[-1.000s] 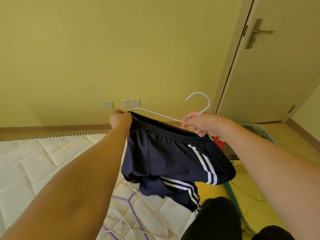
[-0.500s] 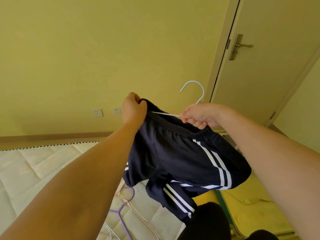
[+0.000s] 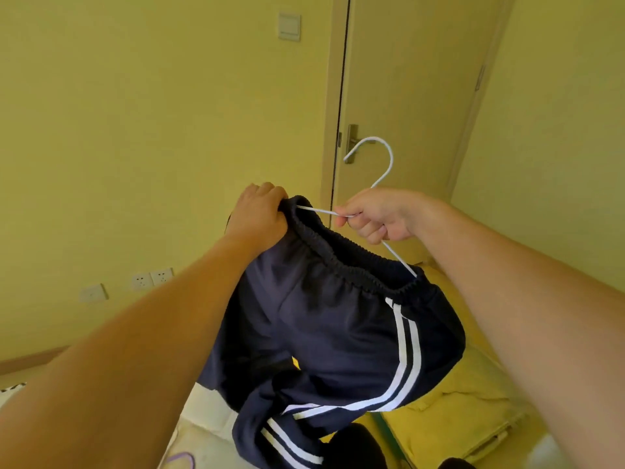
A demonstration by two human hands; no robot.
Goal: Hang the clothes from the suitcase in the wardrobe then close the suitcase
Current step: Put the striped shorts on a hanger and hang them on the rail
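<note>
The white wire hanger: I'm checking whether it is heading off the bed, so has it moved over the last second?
Yes. The white wire hanger rose and went right: its hook, earlier left of the door frame, now overlaps the beige door.

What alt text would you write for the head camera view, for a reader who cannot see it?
A person's two hands hold dark navy shorts with white side stripes on a white wire hanger. The left hand grips the waistband at one end, and the right hand grips the hanger just below its hook. Behind them are a yellow wall and a closed door.
</note>
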